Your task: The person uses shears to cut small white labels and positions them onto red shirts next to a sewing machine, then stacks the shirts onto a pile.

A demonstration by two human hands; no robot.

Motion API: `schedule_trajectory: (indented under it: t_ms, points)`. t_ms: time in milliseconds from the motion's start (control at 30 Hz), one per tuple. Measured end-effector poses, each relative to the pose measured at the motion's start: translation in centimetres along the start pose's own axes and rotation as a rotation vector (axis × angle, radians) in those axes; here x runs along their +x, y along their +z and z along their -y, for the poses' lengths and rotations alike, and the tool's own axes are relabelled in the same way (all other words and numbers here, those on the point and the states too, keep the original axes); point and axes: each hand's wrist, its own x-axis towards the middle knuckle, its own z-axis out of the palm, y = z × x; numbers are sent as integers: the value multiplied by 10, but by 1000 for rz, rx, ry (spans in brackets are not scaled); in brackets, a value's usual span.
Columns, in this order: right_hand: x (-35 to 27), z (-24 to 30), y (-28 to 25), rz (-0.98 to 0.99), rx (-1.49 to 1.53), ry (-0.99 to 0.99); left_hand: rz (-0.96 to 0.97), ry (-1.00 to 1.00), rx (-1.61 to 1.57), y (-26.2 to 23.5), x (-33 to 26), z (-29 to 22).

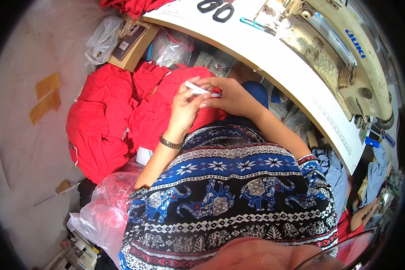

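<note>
My left hand (183,108), with a dark watch or bracelet at its wrist, pinches a small stack of narrow white strips (196,88) that look like fabric labels. From the other side my right hand (231,96) closes on the same strips, and their ends stick out between its fingers. Both hands are held together above my lap, over a heap of red cloth (99,121). What is printed or sewn on the strips cannot be made out.
A white sewing table (297,67) curves along the right, bearing a sewing machine (366,63) and teal thread snips (256,24). A phone (129,40) lies on a cardboard box beside a clear plastic bag (104,38). Another person's hand (368,213) shows at lower right.
</note>
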Motion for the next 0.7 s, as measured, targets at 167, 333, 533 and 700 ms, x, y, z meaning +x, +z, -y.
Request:
schedule_trajectory:
  t_ms: [167,333,533,700]
  points:
    - [0,-5,-8,23,-2,74,32,-115,-169,2,6,7]
    - [-3,-6,-8,16,-242,21,40,-116,-18,2,11,12]
    - [-9,-20,-1,-216,-245,33,24,-211,-208,1,13,15]
    - [-12,-40,-4,-200,-55,110,-46,-126,-138,2,12,24]
